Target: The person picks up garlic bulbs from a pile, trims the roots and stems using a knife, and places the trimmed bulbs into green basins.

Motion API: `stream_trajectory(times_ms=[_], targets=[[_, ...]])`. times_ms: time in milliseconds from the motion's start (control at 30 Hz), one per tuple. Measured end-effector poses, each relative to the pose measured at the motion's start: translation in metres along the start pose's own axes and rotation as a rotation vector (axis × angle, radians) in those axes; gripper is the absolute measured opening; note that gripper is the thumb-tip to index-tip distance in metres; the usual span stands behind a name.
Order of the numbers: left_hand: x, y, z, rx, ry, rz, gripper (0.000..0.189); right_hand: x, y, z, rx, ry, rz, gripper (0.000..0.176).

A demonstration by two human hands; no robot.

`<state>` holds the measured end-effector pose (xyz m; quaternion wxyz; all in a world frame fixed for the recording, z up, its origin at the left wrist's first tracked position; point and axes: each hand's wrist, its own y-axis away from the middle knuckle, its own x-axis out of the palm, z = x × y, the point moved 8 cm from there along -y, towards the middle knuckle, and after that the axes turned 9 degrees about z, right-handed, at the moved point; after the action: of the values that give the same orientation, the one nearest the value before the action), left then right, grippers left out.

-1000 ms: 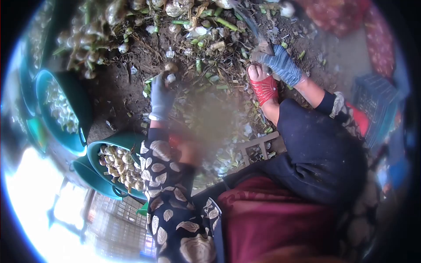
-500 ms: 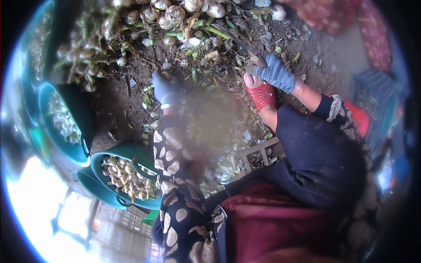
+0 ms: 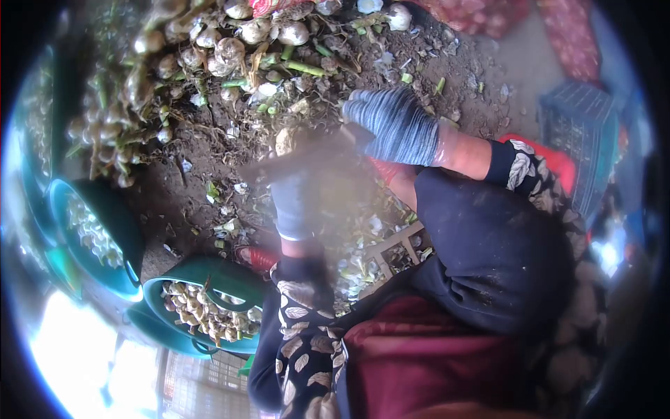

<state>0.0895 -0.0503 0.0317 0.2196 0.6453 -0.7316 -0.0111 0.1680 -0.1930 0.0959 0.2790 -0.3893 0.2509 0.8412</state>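
View from the head, looking down at a person seated over bare ground (image 3: 178, 192) strewn with skins and cut green stalks. Right hand (image 3: 394, 126), in a blue-grey striped glove, upper centre of the frame; its fingers are curled tight on the handle of a knife (image 3: 300, 159), whose dark blade runs leftward and slightly down from the glove, blurred along most of its length. Left hand (image 3: 293, 202), in a grey glove, centre of the frame, just below the blade; it is blurred, so whether its fingers are apart or together cannot be told. One garlic bulb (image 3: 285, 140) sits just above the blade, near the left hand; contact with hand or blade cannot be judged.

Pile of garlic (image 3: 209, 49), bulbs with stalks attached, across the upper left and top; green bucket (image 3: 209, 269), lower left, filled with trimmed bulbs; second bucket (image 3: 122, 230), at the left edge, holding paler bulbs; the two stand just beside each other. Red sandal (image 3: 257, 257) next to the green bucket; wooden frame (image 3: 394, 241) below centre, among the trimmings. Blue crate (image 3: 579, 133) at the right edge; red sacks (image 3: 488, 14) at the upper right. Both forearms wear dark leaf-patterned sleeves; dark trousers (image 3: 488, 244) and a red cloth (image 3: 433, 349) fill the lower right.
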Motion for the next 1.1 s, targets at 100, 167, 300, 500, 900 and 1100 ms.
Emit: stream_trajectory(times_ms=[100,167,300,500,900,1100], targets=[[0.011,0.004,-0.011,0.079,-0.345,0.019,0.033,0.004,0.000,0.009,-0.055,0.077,0.037,0.033],[0.008,0.005,0.000,0.041,-0.333,0.064,0.033,0.003,0.000,0.013,-0.054,0.108,0.062,0.032],[-0.018,0.020,0.052,-0.116,-0.164,-0.093,0.035,0.003,-0.002,0.015,-0.035,0.152,0.102,0.032],[-0.006,0.026,0.025,-0.102,-0.250,-0.100,0.030,0.009,-0.004,0.006,-0.017,0.135,0.107,0.030],[-0.003,0.018,-0.014,-0.138,0.200,-0.323,0.024,-0.001,0.016,-0.051,0.387,-0.382,-0.026,0.026],[0.028,0.022,-0.018,-0.163,0.644,-0.331,0.024,0.000,-0.004,0.021,-0.085,0.030,0.048,0.031]])
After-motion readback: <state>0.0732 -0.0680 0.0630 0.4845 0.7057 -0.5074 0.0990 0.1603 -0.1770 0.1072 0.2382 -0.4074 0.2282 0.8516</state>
